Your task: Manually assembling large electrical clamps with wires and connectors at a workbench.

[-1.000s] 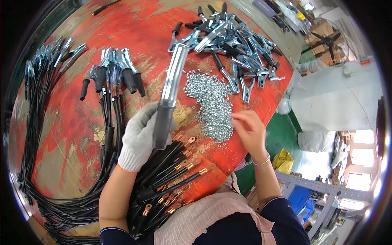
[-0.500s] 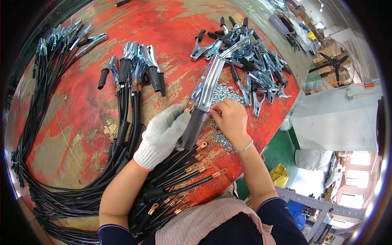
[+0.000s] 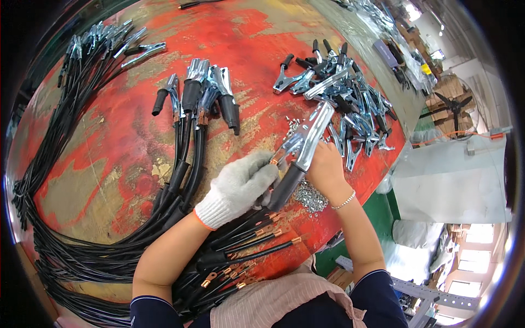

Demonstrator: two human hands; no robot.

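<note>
My left hand point(image 3: 236, 187), in a white knit glove with an orange cuff edge, is closed around a silver metal clamp point(image 3: 313, 135) with a black handle sleeve point(image 3: 286, 187). The clamp tilts up and to the right. A copper piece point(image 3: 278, 157) shows at its side by my gloved fingers. My bare right hand point(image 3: 327, 170), a beaded bracelet at its wrist, is just behind the clamp, over small metal nuts point(image 3: 310, 198). The clamp hides its fingertips, so what they hold cannot be seen.
Loose clamps point(image 3: 358, 101) lie heaped at the far right of the worn red table point(image 3: 131, 117). Clamps fitted to cables point(image 3: 188, 136) lie left of centre, with another cable bundle point(image 3: 65, 117) at far left. Cables with copper lugs point(image 3: 262, 235) lie near me.
The clamp in my left hand has come down and leans further right. My right fingertips, seen beside its handle before, are now behind it. The whole view has shifted slightly.
</note>
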